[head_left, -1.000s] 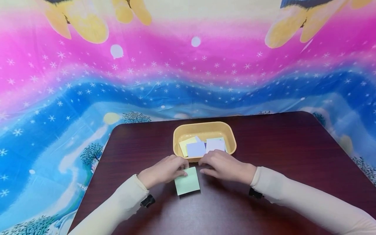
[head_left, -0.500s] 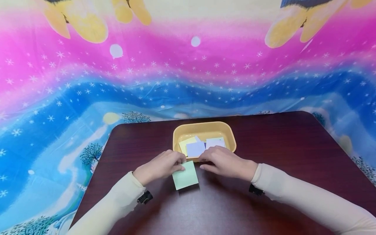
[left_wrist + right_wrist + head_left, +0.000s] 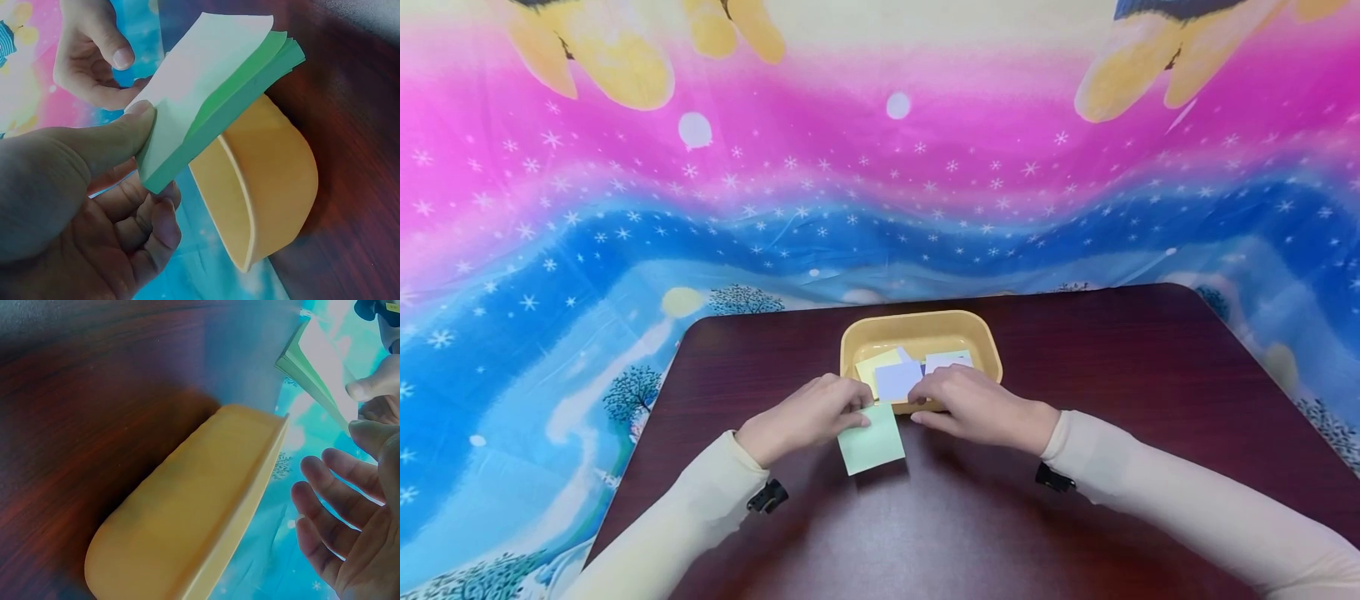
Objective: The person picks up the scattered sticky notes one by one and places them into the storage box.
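My left hand pinches a green sticky note pad by its upper left corner, above the table in front of a yellow tub. In the left wrist view the pad has a thick green edge and a top sheet lifting slightly from the rest. My right hand hovers by the tub's front rim. In the right wrist view its fingers are loosely bent, with nothing seen between them. Inside the tub lie a lavender note, a yellow note and a pale note, partly behind my right hand.
The tub stands near the far edge of a dark reddish-brown table. Behind it hangs a pink and blue snowflake-patterned cloth. A dark band is on the left sleeve, and another dark band on the right.
My left hand has raised the sticky note pad and brought it nearer the tub, slightly leftward. My right hand has shifted slightly up, covering more of the pale note.
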Demonstrator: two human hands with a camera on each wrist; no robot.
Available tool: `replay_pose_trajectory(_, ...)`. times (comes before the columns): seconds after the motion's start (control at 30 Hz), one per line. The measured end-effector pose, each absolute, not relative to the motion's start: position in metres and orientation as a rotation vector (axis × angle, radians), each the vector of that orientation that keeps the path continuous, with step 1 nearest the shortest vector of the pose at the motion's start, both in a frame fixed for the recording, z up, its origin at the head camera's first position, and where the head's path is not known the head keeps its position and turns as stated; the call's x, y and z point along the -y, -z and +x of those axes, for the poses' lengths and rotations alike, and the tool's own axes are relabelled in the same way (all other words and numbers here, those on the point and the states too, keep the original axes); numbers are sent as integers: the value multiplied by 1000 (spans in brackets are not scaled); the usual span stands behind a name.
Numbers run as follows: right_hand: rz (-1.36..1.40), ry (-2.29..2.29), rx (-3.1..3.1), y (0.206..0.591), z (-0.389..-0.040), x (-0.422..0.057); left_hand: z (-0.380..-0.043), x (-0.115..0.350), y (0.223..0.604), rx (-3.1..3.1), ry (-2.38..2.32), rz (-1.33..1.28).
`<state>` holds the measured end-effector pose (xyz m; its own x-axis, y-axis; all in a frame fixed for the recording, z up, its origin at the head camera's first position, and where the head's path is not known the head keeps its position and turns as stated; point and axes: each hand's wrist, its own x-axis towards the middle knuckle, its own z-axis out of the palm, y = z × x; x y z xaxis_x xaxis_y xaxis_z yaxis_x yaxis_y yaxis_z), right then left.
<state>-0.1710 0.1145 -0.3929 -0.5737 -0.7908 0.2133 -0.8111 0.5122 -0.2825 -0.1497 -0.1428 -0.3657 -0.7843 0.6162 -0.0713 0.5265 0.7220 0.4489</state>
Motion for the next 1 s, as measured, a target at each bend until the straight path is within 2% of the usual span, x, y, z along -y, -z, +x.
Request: replay_pose_trajectory(1.0, 1362, -575, 2725, 390, -184, -115, -165, 147, 350, -2745, -612, 869)
